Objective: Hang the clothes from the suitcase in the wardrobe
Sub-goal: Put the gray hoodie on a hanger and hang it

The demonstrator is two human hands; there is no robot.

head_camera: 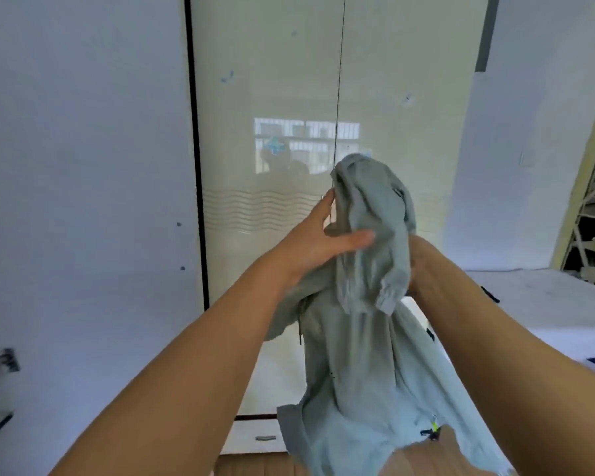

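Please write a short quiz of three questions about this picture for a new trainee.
1. True or false: the wardrobe doors are shut.
2. Which hand has its thumb lying on top of the grey jacket? A. left hand B. right hand
3. Fill in: below the wardrobe doors there is a ___ with a handle.

Key: 1 true; 2 A; 3 drawer.
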